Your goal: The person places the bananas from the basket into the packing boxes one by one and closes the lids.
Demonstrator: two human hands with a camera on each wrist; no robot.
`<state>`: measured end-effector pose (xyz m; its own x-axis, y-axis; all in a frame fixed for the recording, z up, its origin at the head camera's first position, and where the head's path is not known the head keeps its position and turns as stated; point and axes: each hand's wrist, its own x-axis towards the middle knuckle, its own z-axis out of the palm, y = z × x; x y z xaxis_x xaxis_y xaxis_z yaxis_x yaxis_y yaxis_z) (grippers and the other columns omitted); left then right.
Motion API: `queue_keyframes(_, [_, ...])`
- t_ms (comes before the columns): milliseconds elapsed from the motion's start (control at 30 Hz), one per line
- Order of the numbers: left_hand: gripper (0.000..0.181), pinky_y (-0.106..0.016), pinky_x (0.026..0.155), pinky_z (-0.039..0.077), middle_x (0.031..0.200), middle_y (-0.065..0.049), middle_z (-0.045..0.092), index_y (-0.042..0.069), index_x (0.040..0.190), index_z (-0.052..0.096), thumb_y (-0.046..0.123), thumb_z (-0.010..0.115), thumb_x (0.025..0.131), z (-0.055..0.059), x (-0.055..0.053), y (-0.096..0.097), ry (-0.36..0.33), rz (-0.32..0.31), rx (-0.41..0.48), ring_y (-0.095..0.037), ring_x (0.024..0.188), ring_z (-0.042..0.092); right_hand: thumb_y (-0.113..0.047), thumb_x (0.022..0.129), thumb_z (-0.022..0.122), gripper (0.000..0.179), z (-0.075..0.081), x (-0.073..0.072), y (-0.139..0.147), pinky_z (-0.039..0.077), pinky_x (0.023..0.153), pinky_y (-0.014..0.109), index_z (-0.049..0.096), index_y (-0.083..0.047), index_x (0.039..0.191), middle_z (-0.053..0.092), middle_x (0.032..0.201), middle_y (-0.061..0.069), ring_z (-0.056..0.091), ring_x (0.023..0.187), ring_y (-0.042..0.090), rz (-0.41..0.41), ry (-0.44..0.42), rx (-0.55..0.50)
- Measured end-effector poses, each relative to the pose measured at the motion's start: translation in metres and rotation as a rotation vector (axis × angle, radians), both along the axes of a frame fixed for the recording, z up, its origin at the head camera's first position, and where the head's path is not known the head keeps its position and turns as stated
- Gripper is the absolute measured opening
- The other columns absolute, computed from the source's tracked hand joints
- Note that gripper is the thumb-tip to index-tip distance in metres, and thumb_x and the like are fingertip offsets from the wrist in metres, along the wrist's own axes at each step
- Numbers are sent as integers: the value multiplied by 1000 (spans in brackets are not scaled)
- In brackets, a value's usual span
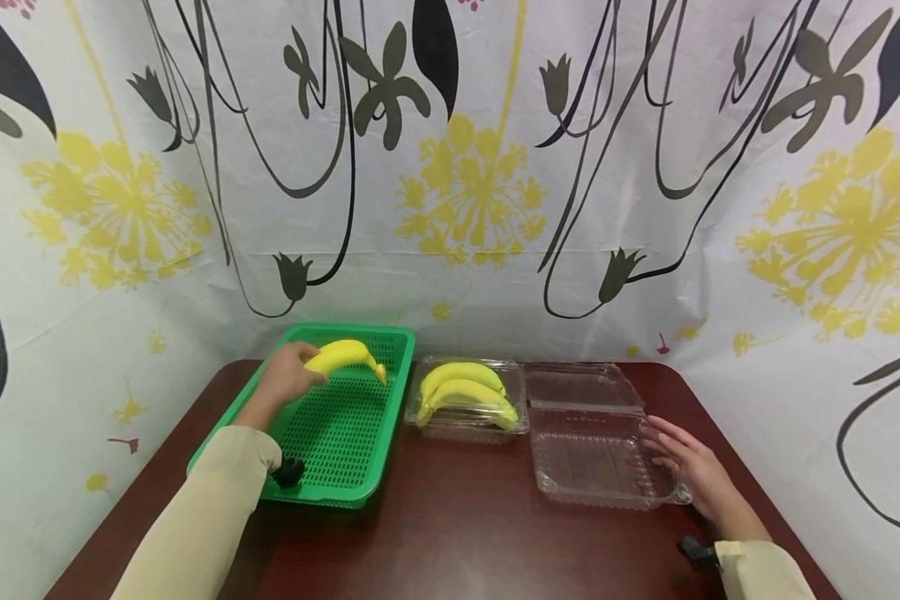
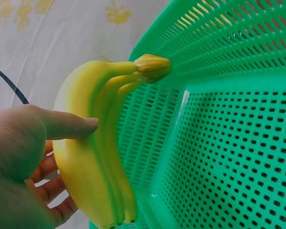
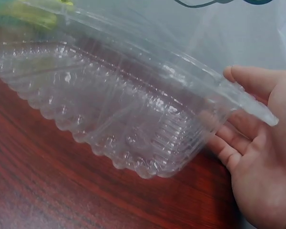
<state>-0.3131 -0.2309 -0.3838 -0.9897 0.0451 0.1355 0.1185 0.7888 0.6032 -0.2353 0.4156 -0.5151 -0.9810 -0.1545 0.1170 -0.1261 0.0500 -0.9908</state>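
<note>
My left hand (image 1: 287,375) grips a bunch of yellow bananas (image 2: 93,143) over the green basket (image 1: 377,450). In the left wrist view the thumb lies across the front banana, with the other fingers behind the bunch and the stem end pointing toward the basket. At the right of the table, my right hand (image 1: 692,467) is at the right side of a clear plastic clamshell box (image 1: 592,467), lid folded back. The right wrist view shows the thumb by the box's rim and loosely bent fingers beside its outer wall. Nothing lies inside this box.
Between the basket and the lidless-side box stands another clear box (image 1: 467,432) with a bunch of bananas (image 1: 465,392) in it. All rest on a dark red-brown table (image 1: 450,533). A white patterned curtain (image 1: 465,300) hangs behind and along both sides.
</note>
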Motion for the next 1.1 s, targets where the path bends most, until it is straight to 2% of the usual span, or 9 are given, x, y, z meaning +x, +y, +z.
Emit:
queue_keyframes(200, [51,-52,87,46,125,-24,55,-3,129,55,14,75,85,3,3,6,55,53,26,-40,109,53,-23,107,38,50,-3,-1,2,49,87,22,28,-1,152,58,133,-10,54,116,6,24,3,25])
queue_keyframes(400, [49,-51,86,46,119,-21,55,-1,123,57,12,79,81,7,6,19,134,71,51,-38,106,53,-23,107,38,50,-4,-1,1,49,86,22,29,-1,151,58,134,-9,54,116,5,21,5,33])
queue_keyframes(733, [48,-49,84,47,114,-16,55,3,119,57,12,82,78,17,14,44,191,24,124,-35,102,54,-19,107,37,50,-2,2,-3,48,85,21,26,3,151,58,133,-10,54,116,2,27,45,24])
queue_keyframes(1100, [47,-47,82,49,110,-13,55,5,116,58,10,83,77,25,24,80,224,-43,183,-32,98,56,-25,107,39,52,-2,4,-6,48,84,19,28,2,151,59,131,-11,54,115,1,-38,49,87])
